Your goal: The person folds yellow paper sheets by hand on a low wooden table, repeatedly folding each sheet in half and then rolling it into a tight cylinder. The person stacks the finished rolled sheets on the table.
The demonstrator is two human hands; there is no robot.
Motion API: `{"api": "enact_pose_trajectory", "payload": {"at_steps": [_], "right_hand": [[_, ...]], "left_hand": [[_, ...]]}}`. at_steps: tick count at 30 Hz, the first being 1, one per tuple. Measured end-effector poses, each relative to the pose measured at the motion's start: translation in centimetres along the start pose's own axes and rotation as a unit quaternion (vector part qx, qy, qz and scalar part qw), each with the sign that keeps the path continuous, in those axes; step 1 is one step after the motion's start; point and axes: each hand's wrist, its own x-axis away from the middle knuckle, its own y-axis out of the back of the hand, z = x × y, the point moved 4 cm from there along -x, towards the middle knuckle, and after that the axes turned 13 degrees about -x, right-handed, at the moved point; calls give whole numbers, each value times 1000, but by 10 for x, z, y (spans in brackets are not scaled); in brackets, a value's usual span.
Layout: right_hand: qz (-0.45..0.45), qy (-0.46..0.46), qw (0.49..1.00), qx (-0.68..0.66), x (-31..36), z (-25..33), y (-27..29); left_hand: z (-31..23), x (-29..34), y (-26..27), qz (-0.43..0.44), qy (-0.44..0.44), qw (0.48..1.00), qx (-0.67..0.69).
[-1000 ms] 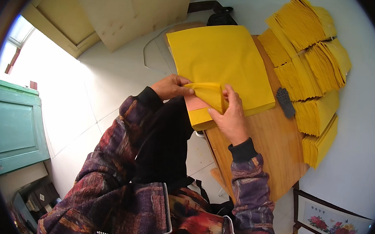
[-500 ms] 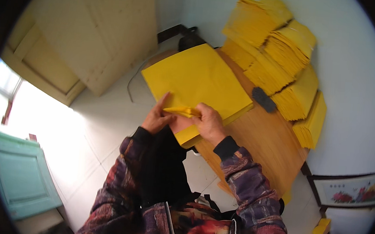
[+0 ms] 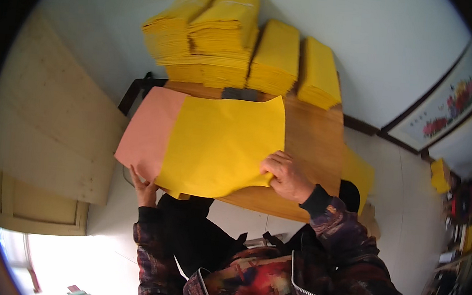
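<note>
A wide yellow paper sheet [image 3: 222,141] lies over the wooden table [image 3: 314,137], its near edge curling up at the right. Left of it spreads a pink paper area [image 3: 151,127]; whether it is a separate sheet or the same one I cannot tell. My right hand [image 3: 286,175] is closed on the yellow sheet's near right edge, fingers curled over it. At the near edge of the pink part is my left hand [image 3: 145,189], its fingers apart and touching the paper. A bit of yellow paper shows below the near edge, beside my left hand.
Several thick stacks of folded yellow paper [image 3: 223,30] stand along the table's back by the wall. A dark grey pad [image 3: 239,94] lies before them. A beige wooden panel [image 3: 56,111] stands at the left, a framed flower picture [image 3: 444,103] at the right.
My hands have moved apart; the right went to the sheet's right edge, the left to the pink part. More pink paper shows. The view has turned toward the right.
</note>
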Motion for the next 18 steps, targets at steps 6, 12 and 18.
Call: {"api": "enact_pose_trajectory", "payload": {"at_steps": [6,12,18], "right_hand": [[-28,-145,989,6,119,-34,36],[-86,-120,989,27,164,-42,53],[-61,-126,987,82,180,-38,66]], "left_hand": [[2,-7,8,-8,2,997,-74],[-55,41,-19,-159,-228,883,-378],[-75,166,-155,164,-394,741,-519]]}}
